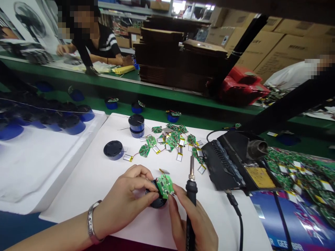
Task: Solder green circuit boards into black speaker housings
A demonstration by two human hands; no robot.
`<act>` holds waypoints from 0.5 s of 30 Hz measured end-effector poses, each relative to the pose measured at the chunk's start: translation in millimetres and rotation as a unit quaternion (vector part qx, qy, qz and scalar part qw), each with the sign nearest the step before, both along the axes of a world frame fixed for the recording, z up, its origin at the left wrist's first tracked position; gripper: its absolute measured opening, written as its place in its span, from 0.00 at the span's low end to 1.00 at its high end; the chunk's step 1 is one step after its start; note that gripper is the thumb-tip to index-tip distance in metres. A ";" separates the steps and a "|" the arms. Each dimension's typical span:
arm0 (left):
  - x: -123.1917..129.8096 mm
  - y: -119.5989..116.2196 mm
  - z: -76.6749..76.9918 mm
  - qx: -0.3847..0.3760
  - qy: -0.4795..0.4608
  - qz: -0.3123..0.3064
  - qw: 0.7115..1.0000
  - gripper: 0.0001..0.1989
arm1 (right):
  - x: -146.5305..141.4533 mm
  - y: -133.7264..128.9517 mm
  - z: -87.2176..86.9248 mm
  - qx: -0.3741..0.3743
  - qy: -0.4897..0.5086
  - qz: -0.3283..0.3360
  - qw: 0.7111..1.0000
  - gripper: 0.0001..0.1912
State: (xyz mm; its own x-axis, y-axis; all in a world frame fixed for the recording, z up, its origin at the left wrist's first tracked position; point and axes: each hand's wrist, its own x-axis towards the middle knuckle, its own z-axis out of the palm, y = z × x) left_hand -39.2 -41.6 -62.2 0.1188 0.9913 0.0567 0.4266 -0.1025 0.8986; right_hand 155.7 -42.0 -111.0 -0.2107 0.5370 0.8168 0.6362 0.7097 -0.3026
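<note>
A green circuit board point(165, 185) is held tilted over a round black housing point(159, 203) on the white sheet. Thumb and fingertips of my right hand point(202, 223) grip the board's right edge. That same hand also carries a soldering iron point(192, 188), its metal tip pointing up and away from the board. My left hand point(125, 198) is closed in a pinch at the housing's left rim, beside the board; whatever lies between the fingertips is hidden. A small silver battery point(164, 171) shows at the board's upper edge.
Loose boards with batteries point(174, 139) lie ahead of my hands. Blue-black round housings point(113, 150) stand to the left. A black soldering stand point(230, 160) with a yellow sponge point(260, 177) sits at right, near more boards point(300, 170). Another person point(102, 45) sits across the bench.
</note>
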 end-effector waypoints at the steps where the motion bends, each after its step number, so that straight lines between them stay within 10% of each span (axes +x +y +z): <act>1: -1.7 0.1 0.7 0.004 -0.005 0.002 1.000 0.07 | -1.9 -1.4 -0.6 -0.009 0.005 0.022 1.000 0.25; 7: -3.5 1.8 1.4 0.027 -0.012 -0.019 0.999 0.07 | -8.6 -2.5 -3.4 -0.039 0.006 0.126 0.991 0.19; 15: 6.5 5.9 4.2 0.000 0.004 -0.027 1.000 0.06 | -7.7 2.3 19.7 -0.051 0.060 0.099 0.992 0.23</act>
